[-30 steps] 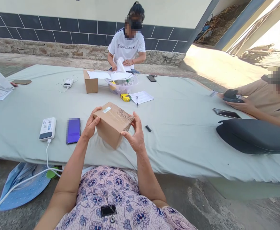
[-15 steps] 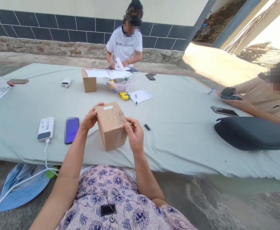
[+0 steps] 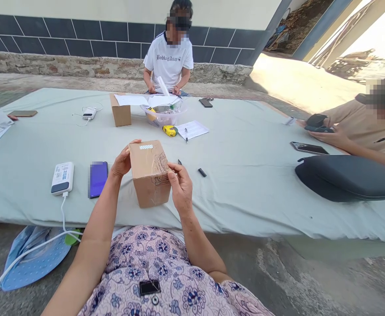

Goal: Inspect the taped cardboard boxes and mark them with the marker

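Observation:
A small brown cardboard box wrapped in clear tape stands upright above the near edge of the green-covered table. My left hand grips its upper left side, thumb over the top edge. My right hand is closed against its right face, fingers pinched at the tape there. A small white label sits on the box's top.
A white power bank with a cable and a purple phone lie to the left. A small black object lies to the right, a dark cushion beyond. Across the table a person handles papers by a clear bowl, another cardboard box and a tape measure. Another person at right holds a device.
The box has turned from tilted on a corner to upright. My right hand slid from its far right edge onto the near right face. My left hand stayed at the upper left.

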The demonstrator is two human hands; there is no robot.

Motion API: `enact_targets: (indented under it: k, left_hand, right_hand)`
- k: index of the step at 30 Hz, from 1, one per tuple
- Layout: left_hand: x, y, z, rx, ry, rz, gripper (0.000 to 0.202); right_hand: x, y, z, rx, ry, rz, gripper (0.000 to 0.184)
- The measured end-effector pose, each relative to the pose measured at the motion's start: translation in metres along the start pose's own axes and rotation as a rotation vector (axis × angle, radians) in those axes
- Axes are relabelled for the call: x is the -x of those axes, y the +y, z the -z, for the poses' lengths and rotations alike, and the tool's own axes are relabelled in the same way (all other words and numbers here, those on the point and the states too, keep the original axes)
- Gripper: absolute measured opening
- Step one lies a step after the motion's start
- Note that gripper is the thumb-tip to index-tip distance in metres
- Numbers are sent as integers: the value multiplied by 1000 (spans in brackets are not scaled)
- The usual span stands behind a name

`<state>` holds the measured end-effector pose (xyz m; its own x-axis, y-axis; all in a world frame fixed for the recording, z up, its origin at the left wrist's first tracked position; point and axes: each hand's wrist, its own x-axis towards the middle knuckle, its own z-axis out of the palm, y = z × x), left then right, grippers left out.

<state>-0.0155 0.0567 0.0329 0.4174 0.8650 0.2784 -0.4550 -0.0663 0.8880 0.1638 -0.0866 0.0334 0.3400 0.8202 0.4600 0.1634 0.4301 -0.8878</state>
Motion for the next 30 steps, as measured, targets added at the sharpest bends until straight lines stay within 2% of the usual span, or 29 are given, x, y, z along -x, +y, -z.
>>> enact_targets:
  k: [6,9,12,14,18,20,23,30]
  left_hand:
    - [-4,-3,0,44,0,-11,62]
    - [-3,-5,2,29,19,-49,66]
    - [6,-8,2,-10,117,-151,66]
    - [16,-9,0,-45,199,-221,64]
    - [36,-9,-10,-117,314,-297,61]
    - [43,-10,-14,-151,349,-325,59]
    - [50,-11,-20,-179,393,-361,56]
    - [55,-10,-33,-126,453,-351,52]
  right_hand:
    - [4,12,3,-21,22,71,34]
    - [0,16,5,-25,58,31,37]
    - [-1,19,9,17,92,-41,46]
    - [-1,21,11,84,89,-55,59]
    - [0,21,10,194,7,28,79]
    - [-1,21,7,214,-29,58,81]
    - [-4,22,1,204,-28,29,80]
    - [-6,21,1,164,-13,74,87]
